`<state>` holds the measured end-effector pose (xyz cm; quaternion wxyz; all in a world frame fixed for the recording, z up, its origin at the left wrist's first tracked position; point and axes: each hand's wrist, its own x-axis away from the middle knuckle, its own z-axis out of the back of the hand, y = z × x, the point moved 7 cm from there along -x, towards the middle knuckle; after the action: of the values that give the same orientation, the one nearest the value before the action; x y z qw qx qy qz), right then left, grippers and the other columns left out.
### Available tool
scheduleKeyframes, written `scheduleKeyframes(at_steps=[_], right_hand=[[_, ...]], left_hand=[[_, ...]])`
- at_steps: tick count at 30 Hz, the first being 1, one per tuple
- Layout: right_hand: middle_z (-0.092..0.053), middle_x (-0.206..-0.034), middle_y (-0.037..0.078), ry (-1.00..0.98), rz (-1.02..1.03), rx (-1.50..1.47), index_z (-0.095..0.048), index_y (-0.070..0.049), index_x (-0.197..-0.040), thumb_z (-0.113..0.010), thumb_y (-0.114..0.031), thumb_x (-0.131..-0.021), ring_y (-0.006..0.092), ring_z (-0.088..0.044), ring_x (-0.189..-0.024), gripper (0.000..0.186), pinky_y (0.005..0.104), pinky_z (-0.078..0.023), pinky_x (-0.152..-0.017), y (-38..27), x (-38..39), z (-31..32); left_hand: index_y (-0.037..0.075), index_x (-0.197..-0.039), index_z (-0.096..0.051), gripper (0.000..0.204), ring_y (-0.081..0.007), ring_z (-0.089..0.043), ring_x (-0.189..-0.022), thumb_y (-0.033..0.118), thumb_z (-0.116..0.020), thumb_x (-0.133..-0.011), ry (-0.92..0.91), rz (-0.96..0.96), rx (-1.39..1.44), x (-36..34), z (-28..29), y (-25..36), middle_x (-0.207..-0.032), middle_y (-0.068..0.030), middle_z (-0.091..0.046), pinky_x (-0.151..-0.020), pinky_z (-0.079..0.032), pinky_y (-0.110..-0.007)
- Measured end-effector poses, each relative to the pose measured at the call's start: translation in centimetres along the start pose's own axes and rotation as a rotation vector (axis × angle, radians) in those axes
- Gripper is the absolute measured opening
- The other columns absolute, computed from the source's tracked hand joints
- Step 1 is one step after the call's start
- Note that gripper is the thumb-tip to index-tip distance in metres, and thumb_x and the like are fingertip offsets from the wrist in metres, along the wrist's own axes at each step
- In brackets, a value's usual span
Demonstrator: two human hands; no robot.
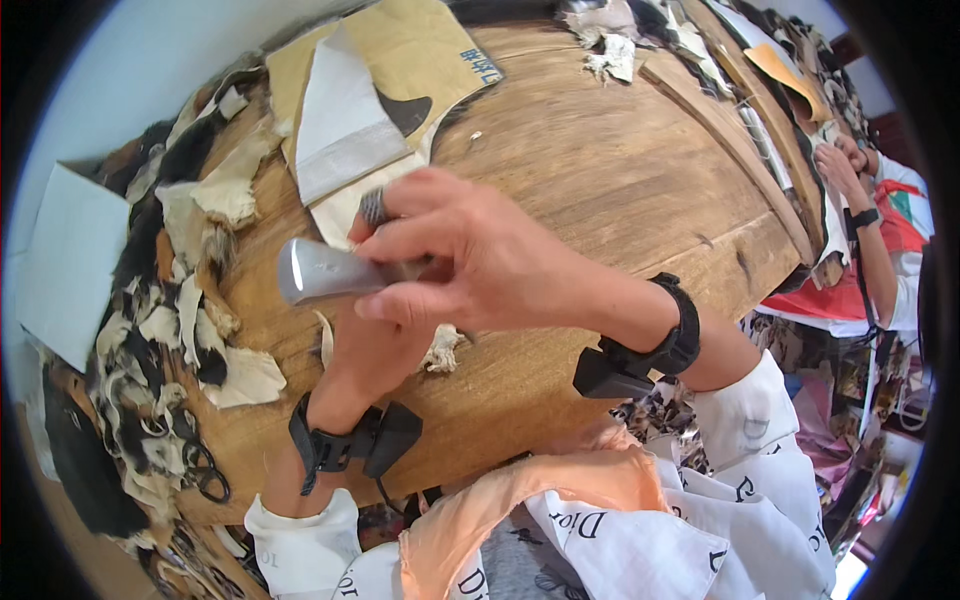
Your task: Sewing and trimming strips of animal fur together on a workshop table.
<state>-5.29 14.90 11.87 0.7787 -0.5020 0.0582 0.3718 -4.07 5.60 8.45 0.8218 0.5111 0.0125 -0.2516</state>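
Note:
My right hand (435, 250), wearing a ridged ring, grips a smooth silvery-grey tool (322, 270) with a rounded, glossy body. My left hand (365, 355) is beneath it, its fingers hidden behind the right hand and the tool. Just beyond both hands, a white strip piece (340, 120) lies over a yellow card template (390, 35) and a cream piece (340, 210) on the wooden table (590, 190). Small pale scraps (442, 350) lie beside my hands.
Fur and hide offcuts (180, 310), scissor handles (210, 470) and a white board (70, 260) crowd the left side. More scraps (610, 35) and long wooden strips (730, 160) lie at the back and right. A co-worker's hands (835, 170) are at the far right edge.

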Motion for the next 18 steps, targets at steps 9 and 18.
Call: scheduleKeyframes(at_steps=[9, 18], right_hand=[[-0.061, -0.069, -0.002, 0.06, -0.423, -0.187, -0.067, -0.003, -0.091, -0.06, -0.012, -0.085, -0.0001, -0.042, -0.047, 0.014, 0.0162, -0.032, -0.04, 3.5, -1.9, 8.9], [-0.056, -0.097, 0.009, -0.738, -0.225, -0.651, -0.058, -0.005, -0.103, -0.043, -0.033, -0.091, 0.0181, -0.054, -0.091, 0.034, 0.0294, -0.043, -0.083, 6.3, -4.4, 0.6]], left_hand=[[0.001, -0.1, -0.063, 0.017, -0.0062, -0.05, -0.059, 0.01, -0.056, -0.087, 0.368, 0.638, -0.064, 7.7, 5.0, -2.5, -0.077, -0.004, -0.063, -0.054, -0.042, -0.021], [-0.001, -0.102, -0.061, 0.023, -0.0069, -0.056, -0.062, 0.018, -0.055, -0.09, 0.722, 1.083, 0.139, 15.3, -2.1, -3.1, -0.082, -0.0032, -0.062, -0.05, -0.041, -0.02]])
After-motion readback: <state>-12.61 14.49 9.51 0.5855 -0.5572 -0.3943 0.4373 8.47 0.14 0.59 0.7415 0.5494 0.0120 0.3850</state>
